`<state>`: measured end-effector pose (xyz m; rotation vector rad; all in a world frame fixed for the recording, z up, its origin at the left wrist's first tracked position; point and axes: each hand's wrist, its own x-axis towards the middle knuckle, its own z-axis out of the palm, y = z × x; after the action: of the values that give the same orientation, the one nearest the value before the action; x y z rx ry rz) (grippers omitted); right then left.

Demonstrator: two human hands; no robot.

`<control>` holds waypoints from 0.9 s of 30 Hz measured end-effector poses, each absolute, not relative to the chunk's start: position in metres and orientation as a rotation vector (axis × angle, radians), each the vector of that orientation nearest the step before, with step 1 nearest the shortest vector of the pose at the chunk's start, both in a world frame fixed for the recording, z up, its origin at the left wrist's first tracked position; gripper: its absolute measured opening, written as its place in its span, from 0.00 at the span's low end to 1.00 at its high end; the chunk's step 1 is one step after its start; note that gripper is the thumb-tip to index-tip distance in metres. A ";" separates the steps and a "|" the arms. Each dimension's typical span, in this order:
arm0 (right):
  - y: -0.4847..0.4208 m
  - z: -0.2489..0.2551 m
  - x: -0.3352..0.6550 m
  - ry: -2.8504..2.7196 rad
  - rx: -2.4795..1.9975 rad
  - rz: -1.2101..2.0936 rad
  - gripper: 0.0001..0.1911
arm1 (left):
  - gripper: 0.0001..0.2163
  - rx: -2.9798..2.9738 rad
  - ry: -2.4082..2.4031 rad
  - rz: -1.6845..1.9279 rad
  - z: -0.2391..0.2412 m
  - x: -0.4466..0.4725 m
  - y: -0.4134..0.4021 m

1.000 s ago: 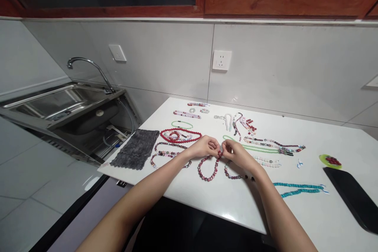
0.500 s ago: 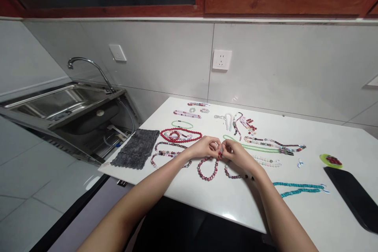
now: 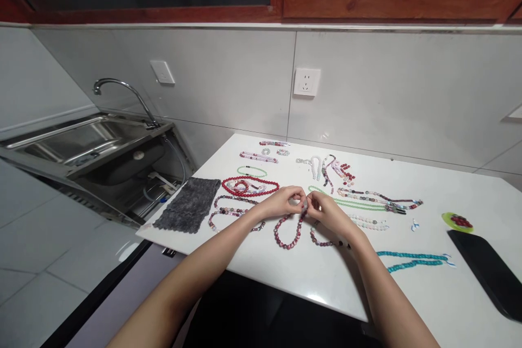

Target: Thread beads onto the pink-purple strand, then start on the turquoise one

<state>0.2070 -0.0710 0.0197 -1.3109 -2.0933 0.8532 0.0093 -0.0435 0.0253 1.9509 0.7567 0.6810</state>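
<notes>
My left hand and my right hand meet over the middle of the white table, fingertips pinched close together. Between them they grip the upper end of a dark red and pink bead string, whose loop hangs down to the tabletop. The exact spot where the fingers hold it is small and partly covered. Below my right wrist lies a dark bead strand. Left of my left hand is a bright red bead necklace around some paler beads, with dark multicoloured strands nearer my forearm.
A grey cloth covers the table's left end. Turquoise strands, green strands and a black phone-like slab lie to the right, beside a yellow-green dish of red beads. Further left stands a steel sink.
Both hands stay nearly in place, still pinched together. The red bead seen between the fingertips earlier is less visible, and the loop has shifted very slightly right.
</notes>
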 end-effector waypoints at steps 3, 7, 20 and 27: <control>-0.071 0.020 0.207 -2.079 -1.319 0.861 0.09 | 0.05 1.830 0.711 0.694 0.023 0.012 -0.044; -0.071 0.022 0.207 -2.057 -1.304 0.882 0.08 | 0.07 1.709 0.707 0.639 0.018 0.014 -0.042; -0.071 0.021 0.206 -2.016 -1.295 0.886 0.05 | 0.07 1.555 0.640 0.585 0.019 0.014 -0.041; -0.071 0.020 0.207 -2.001 -1.307 0.838 0.05 | 0.06 1.577 0.635 0.561 0.017 0.013 -0.039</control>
<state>0.2066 -0.0710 0.0196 -1.3074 -2.0014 0.8377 0.0133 -0.0392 0.0171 1.5772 0.6353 0.5610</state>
